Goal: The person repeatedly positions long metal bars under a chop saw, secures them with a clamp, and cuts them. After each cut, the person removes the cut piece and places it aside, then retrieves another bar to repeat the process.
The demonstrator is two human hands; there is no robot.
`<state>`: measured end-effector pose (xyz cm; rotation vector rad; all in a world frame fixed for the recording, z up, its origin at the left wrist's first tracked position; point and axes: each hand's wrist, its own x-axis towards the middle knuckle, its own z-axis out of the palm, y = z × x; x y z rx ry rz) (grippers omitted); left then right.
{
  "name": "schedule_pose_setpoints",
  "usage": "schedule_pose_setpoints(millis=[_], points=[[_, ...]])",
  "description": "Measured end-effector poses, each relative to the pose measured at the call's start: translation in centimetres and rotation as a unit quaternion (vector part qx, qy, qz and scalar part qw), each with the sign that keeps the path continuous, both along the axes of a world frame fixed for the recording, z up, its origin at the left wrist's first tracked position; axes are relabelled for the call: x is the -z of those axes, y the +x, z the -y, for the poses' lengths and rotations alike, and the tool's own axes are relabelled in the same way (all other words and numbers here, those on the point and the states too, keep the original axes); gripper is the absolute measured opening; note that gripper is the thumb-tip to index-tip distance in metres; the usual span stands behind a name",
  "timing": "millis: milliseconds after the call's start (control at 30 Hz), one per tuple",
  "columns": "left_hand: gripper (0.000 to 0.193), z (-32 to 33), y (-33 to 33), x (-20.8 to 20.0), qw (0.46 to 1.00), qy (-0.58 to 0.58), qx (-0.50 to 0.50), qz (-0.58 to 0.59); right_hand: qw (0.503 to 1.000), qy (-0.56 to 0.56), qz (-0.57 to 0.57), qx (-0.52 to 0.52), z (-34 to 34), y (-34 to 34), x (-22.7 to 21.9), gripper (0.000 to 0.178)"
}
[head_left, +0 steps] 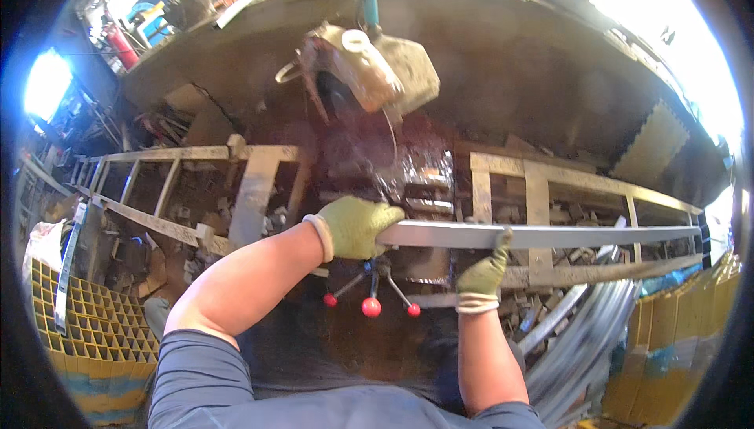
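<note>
Apparently the bar [565, 236] is mid-handling, spanning above the right rack [539, 193]; the left hand [357, 227] has its grip clamped on the left end; the right hand [482, 273] lays one digit across, its grip otherwise hidden, so I cannot tell; whether the rods [585, 354] near right are done or left is unclear.

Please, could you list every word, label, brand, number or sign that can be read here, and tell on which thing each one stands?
No text can be read clearly.
Long grey bar: no lettering visible.
Pale frame on the right: faint marks on its upper rail, too blurred to read.
Pale strip at far left: dark marks, too small to read.
</note>
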<state>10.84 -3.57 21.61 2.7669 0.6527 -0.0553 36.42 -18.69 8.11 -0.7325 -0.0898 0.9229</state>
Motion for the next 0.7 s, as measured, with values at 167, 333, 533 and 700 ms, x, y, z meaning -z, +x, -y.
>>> schedule_pose_setpoints(millis=[167,333,533,700], points=[[0.076,-4.1,-6.2,-1.8,0.996,-0.059,-0.025,-0.067,0.989,0.061,-0.117,-0.071,-0.2,1.5,-2.7,0.065],[0.077,-7.3,-11.8,-2.1,0.983,0.000,-0.069,-0.167,0.964,-0.135,0.072,-0.219,-0.7,-0.7,-3.3,0.051],[0.066,-10.4,-17.5,-0.4,0.964,0.060,-0.224,-0.128,0.872,-0.088,0.478,-0.059,0.2,0.1,-3.6,0.031],[0.069,-12.6,-23.1,1.6,0.947,0.144,-0.252,-0.140,0.780,-0.145,0.605,0.064,0.5,7.7,-5.0,0.057]])
